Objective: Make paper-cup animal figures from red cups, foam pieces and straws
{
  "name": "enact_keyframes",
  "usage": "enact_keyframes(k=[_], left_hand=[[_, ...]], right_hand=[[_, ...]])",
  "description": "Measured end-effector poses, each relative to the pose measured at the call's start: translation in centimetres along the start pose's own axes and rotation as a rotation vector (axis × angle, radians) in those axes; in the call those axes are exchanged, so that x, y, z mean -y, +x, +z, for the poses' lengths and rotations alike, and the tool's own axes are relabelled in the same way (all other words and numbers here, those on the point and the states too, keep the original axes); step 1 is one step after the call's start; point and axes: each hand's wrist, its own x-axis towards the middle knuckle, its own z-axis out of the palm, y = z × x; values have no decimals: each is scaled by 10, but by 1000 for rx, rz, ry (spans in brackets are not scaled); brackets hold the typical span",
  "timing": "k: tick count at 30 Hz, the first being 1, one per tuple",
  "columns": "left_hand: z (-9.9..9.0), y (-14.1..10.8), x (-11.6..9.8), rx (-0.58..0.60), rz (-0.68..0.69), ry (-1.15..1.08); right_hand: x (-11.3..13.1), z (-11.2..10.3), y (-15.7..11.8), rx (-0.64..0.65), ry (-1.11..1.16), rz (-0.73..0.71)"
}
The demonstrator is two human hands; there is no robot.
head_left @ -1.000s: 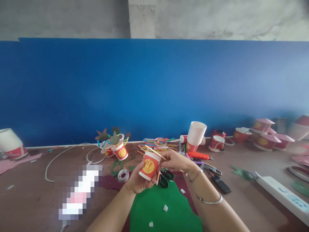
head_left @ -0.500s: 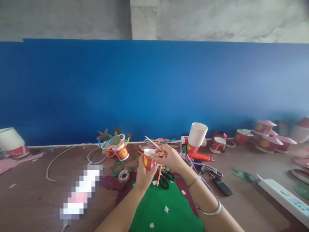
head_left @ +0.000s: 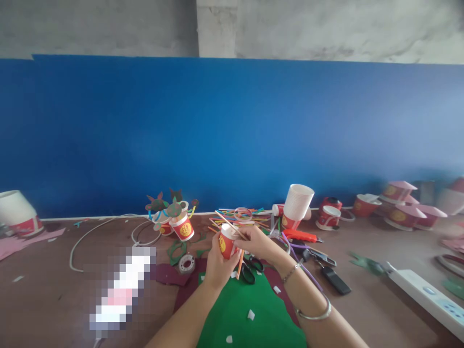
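Observation:
My left hand (head_left: 216, 263) is closed around a red and white paper cup (head_left: 225, 245) with a yellow emblem, held slightly tilted above green sheet material (head_left: 250, 299). My right hand (head_left: 255, 242) is closed on a thin pale stick (head_left: 229, 224) that slants up and left across the cup's rim. Its fingers also touch the cup's right side, where part of the wall is hidden. Below the right hand, an orange strip (head_left: 239, 264) points downward; what holds its upper end is hidden. Scissors with black handles (head_left: 248, 273) lie just under the hands.
Coloured sticks (head_left: 250, 212) lie behind the cup. Decorated cups (head_left: 182, 227) and a tape roll (head_left: 186, 264) are left; stacked cups (head_left: 297, 203), an orange cutter (head_left: 300, 235) and a black key fob (head_left: 335, 280) are right. A power strip (head_left: 424, 295) lies at far right.
The cup has shifted slightly right and tilted more in my left hand. The stick in my right hand has come lower and now crosses over the cup's rim.

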Motion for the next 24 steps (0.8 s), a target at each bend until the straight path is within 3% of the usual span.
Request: enact_keyframes(k=[24], left_hand=[[-2,1,-1,-22,-49,71]], right_hand=[[-2,2,1,28,-8,-24]])
